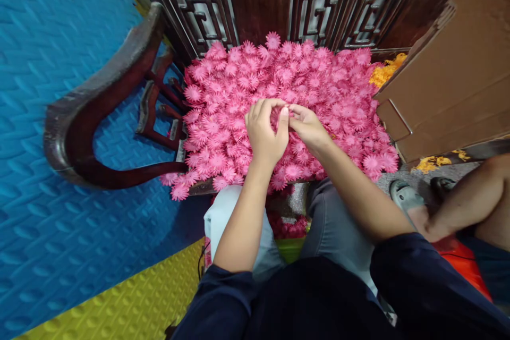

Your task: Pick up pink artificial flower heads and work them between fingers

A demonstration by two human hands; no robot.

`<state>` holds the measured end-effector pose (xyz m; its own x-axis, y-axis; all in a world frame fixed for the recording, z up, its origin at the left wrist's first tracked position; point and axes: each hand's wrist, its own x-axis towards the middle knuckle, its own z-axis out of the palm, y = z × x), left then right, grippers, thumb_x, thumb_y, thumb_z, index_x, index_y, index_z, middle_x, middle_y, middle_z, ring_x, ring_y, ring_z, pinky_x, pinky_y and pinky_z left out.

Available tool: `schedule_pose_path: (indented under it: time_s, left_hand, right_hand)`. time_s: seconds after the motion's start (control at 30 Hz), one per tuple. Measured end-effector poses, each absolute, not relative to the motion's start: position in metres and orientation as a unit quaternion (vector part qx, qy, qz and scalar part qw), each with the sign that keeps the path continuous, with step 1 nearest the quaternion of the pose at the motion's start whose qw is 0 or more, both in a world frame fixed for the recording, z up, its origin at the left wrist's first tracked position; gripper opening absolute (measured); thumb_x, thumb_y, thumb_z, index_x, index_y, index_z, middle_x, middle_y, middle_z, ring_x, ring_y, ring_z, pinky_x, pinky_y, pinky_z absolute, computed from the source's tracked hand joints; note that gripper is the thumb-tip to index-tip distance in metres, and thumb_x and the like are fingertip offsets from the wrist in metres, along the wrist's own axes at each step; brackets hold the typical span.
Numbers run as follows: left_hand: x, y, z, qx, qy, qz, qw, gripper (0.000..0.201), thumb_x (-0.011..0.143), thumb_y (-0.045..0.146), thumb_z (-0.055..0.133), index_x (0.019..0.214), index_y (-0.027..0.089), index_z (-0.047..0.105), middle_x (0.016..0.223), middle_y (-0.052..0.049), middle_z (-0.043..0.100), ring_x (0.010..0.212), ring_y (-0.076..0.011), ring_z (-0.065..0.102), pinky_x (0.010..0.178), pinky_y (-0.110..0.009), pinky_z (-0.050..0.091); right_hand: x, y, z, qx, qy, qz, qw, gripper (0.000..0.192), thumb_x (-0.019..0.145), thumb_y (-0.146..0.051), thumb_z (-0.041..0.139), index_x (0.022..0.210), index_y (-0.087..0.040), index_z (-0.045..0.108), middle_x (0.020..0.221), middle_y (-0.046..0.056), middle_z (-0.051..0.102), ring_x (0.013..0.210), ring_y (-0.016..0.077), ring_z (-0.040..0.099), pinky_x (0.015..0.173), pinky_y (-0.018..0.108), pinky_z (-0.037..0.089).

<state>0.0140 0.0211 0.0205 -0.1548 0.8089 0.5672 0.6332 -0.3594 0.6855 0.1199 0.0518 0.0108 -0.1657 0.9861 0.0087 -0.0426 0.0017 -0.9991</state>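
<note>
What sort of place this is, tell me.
Probably a living room used as an improvised workspace, judging by the heaped pink, spiky-petalled flowers, the dark, curved wooden armrest beside them and the large brown cardboard box.

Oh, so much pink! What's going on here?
A person holds their left hand and right hand together above a heap of pink flowers; whatever is between them is too small to identify. A curved wooden armrest stands left of the heap, a cardboard box right.
</note>
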Motion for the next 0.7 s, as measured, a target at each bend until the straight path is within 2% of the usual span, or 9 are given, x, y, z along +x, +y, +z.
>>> schedule_pose_path:
  time_s: [0.17,0.3,0.53,0.7]
  left_hand:
    - [0.011,0.020,0.024,0.647,0.590,0.478,0.067,0.021,0.081,0.042,0.060,0.090,0.023,0.061,0.101,-0.005,0.062,0.103,-0.0228,0.053,0.097,-0.039,0.037]
    - [0.009,0.023,0.020,0.660,0.599,0.447,0.075,0.017,0.080,0.035,0.063,0.094,0.025,0.063,0.100,-0.004,0.061,0.103,-0.0231,0.053,0.096,-0.040,0.038]
    - [0.008,0.024,0.015,0.662,0.617,0.422,0.052,0.011,0.080,0.032,0.063,0.089,0.026,0.067,0.096,-0.005,0.060,0.100,-0.0239,0.053,0.093,-0.040,0.038]
    - [0.009,0.025,0.013,0.645,0.623,0.438,0.063,0.006,0.081,0.026,0.061,0.083,0.025,0.067,0.093,-0.004,0.061,0.097,-0.0235,0.055,0.092,-0.040,0.038]
  right_hand:
    - [0.124,0.059,0.009,-0.460,-0.448,0.558,0.526,0.021,0.071,-0.017,0.063,0.079,-0.022,0.045,0.068,-0.006,0.055,0.064,0.0079,0.053,0.072,0.025,0.045]
    - [0.127,0.061,0.008,-0.450,-0.461,0.533,0.548,0.022,0.072,-0.010,0.058,0.078,-0.023,0.040,0.068,-0.007,0.054,0.064,0.0077,0.053,0.069,0.024,0.044]
    - [0.133,0.067,0.002,-0.436,-0.542,0.492,0.524,0.027,0.070,-0.014,0.063,0.083,-0.023,0.041,0.072,-0.005,0.056,0.066,0.0090,0.053,0.066,0.024,0.042]
    - [0.134,0.067,0.005,-0.436,-0.547,0.497,0.513,0.026,0.065,-0.007,0.061,0.081,-0.022,0.046,0.070,-0.005,0.055,0.067,0.0098,0.054,0.069,0.025,0.042]
